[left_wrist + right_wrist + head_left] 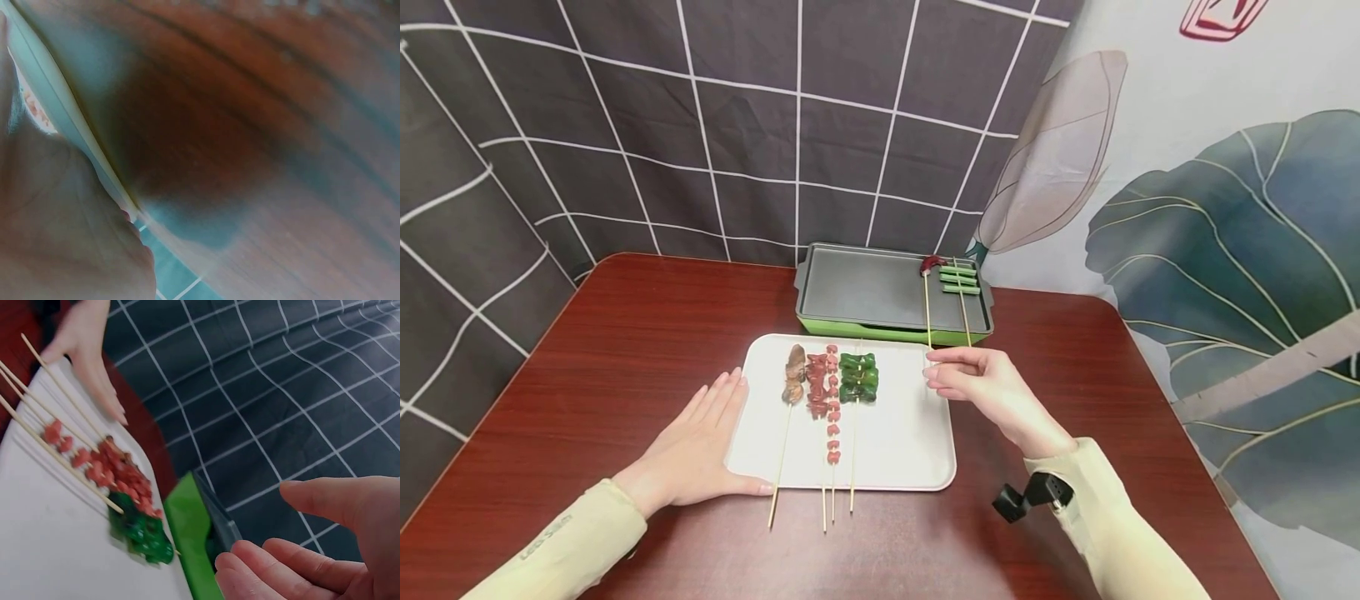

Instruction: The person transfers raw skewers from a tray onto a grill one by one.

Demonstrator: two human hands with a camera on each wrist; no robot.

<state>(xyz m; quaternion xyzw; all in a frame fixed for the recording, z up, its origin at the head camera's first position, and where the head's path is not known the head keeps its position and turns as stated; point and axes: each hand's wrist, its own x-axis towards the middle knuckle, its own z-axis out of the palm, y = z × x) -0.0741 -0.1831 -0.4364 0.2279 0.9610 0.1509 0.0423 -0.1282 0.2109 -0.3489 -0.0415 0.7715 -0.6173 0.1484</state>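
My left hand [702, 440] rests with straight fingers along the left edge of the white tray [910, 442], its thumb by the front rim. In the left wrist view the palm [69, 206] lies beside the tray's side. My right hand [981, 385] is over the tray's right edge, fingertips right at the stick of a skewer with a dark red piece [930, 264]. In the right wrist view the thumb and fingers of this hand [312, 550] stand apart, with nothing visible between them. Beside that skewer lies one with green stalk pieces [958, 279].
Behind the tray stands a grey grill pan [865, 287] on a green base. On the tray lie skewers of brown pieces [794, 375], dark red meat [817, 385], small red pieces [832, 404] and dark green pieces [858, 377]. A dark checked curtain [745, 133] hangs behind the table.
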